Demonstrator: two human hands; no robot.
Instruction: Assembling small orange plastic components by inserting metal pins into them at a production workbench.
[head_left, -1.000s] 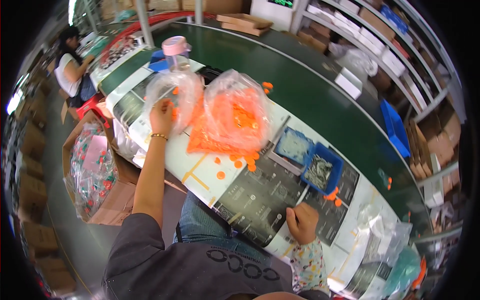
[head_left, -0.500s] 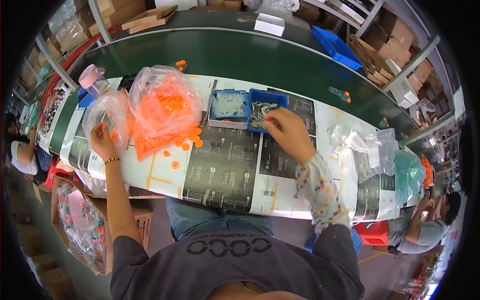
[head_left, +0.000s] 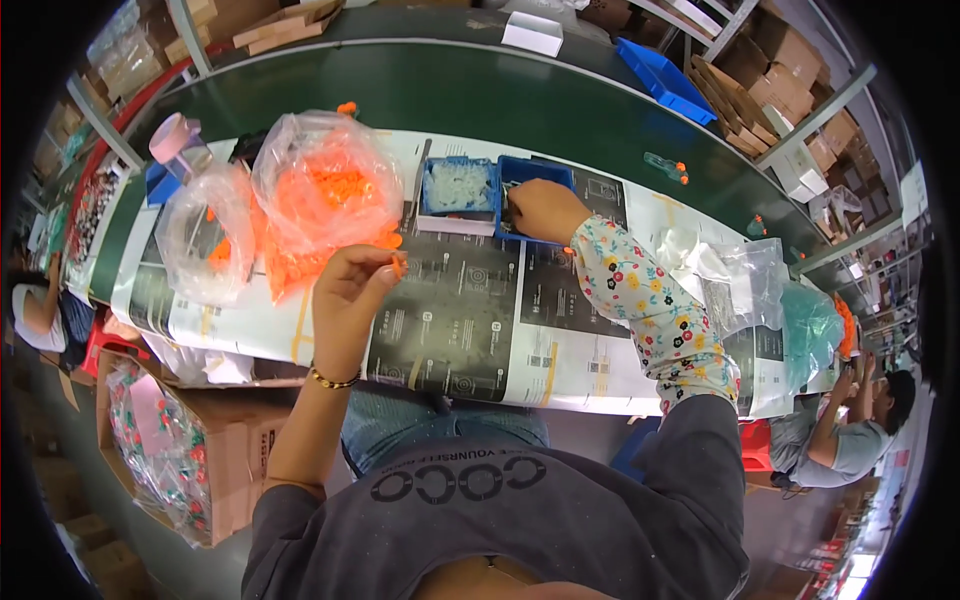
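My left hand (head_left: 345,300) is raised over the near left part of the table, thumb and fingertips pinched on a small orange plastic piece (head_left: 398,265). My right hand (head_left: 548,208) reaches down into a blue bin (head_left: 563,178) of small silver metal pins; its fingers are bent and the tips are partly hidden, so what they hold does not show. Left of that bin stands a blue tray (head_left: 460,187) of small translucent pieces. A large clear bag (head_left: 325,150) full of orange pieces lies behind my left hand, with a smaller clear bag (head_left: 205,250) beside it.
A lidded clear cup (head_left: 180,145) stands at the table's far left. Clear bags (head_left: 740,285) and a green bag (head_left: 808,335) lie at the right. Beyond runs a green conveyor belt (head_left: 450,90). An open carton (head_left: 235,450) is at my lower left; a co-worker (head_left: 845,430) sits at the right.
My left hand has come from the smaller bag toward the middle, an orange piece in its fingertips. My right hand has moved left and deeper into the metal pin bin.
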